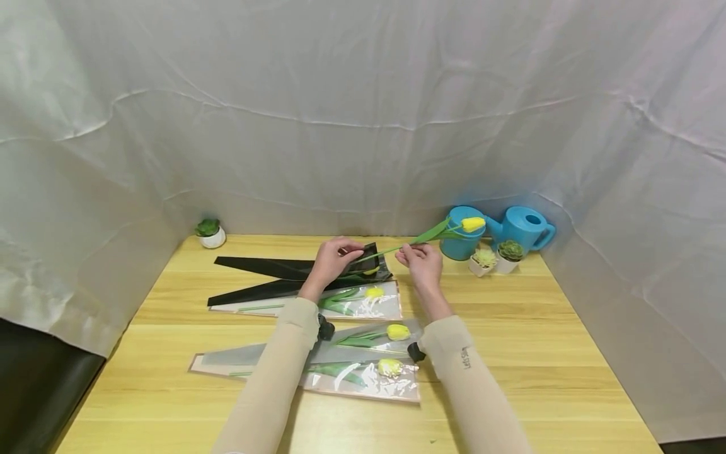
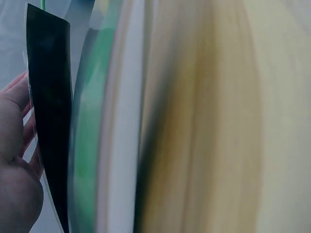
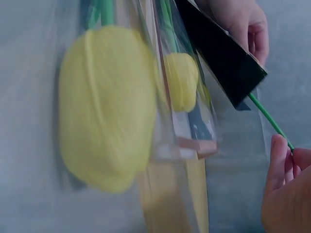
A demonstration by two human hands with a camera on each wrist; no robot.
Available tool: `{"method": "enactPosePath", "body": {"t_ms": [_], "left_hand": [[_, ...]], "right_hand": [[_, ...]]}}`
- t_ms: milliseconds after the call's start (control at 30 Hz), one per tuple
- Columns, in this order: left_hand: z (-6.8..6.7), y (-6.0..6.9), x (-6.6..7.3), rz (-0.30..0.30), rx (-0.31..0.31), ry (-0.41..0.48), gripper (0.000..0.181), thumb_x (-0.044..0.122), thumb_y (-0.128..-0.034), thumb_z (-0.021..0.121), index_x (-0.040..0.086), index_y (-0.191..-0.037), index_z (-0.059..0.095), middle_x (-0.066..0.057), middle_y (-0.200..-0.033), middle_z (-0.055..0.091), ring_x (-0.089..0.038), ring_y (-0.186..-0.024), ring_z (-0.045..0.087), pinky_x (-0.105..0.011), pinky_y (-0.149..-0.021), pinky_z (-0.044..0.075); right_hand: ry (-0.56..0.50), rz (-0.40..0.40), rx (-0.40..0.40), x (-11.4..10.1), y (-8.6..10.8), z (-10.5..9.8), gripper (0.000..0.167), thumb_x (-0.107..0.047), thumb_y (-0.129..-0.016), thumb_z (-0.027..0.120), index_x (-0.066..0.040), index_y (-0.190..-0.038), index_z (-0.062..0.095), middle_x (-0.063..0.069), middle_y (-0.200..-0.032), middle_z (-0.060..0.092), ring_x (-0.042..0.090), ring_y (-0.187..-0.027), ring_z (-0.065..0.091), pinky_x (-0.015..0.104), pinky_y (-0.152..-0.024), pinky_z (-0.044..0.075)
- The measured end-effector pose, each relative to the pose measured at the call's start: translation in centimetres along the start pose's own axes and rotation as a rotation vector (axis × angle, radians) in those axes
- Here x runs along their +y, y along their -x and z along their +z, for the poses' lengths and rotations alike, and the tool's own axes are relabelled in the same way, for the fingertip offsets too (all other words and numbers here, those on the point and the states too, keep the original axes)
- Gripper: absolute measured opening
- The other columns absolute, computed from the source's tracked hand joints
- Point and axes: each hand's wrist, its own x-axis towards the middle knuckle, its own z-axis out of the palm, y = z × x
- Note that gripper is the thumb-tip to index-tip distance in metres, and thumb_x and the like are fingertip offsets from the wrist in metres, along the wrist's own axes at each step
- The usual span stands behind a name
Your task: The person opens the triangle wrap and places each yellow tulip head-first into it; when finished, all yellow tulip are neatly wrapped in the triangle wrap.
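My right hand (image 1: 422, 266) pinches the green stem of a yellow artificial tulip (image 1: 472, 224), whose bloom points to the far right. The lower end of the stem (image 3: 268, 117) runs into the mouth of a black-and-clear flower sleeve (image 3: 218, 51). At that sleeve's wide end, my left hand (image 1: 328, 263) holds its edge between thumb and fingers. In the left wrist view the black panel (image 2: 48, 97) stands up beside the palm. Another black sleeve (image 1: 244, 291) and a wrapped yellow tulip (image 1: 374, 292) lie just below the hands.
Nearer me lie two more sleeved tulips (image 1: 398, 332). At the back right stand a blue bucket (image 1: 456, 249), a blue watering can (image 1: 518, 230) and two small potted succulents (image 1: 510, 251). Another potted plant (image 1: 211, 234) is at the back left. Grey curtains (image 1: 363, 157) surround the wooden table (image 1: 510, 353).
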Motion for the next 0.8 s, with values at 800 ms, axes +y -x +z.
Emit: {"method": "enactPosePath", "body": {"t_ms": [800], "left_hand": [[1.5,-0.5,1.8,0.094,0.018,0.011,0.015,0.025,-0.0969,0.074,0.019,-0.109,0.082,0.001,-0.103,0.077,-0.013,-0.088,0.069,-0.031,-0.078,0.060]], "right_hand": [[0.220,0.009,-0.052,1.2,1.1,2.1,0.022,-0.015,-0.093,0.080,0.004,-0.105,0.075,0.000,-0.083,0.063,0.009,-0.070,0.057,0.021,-0.061,0.050]]}}
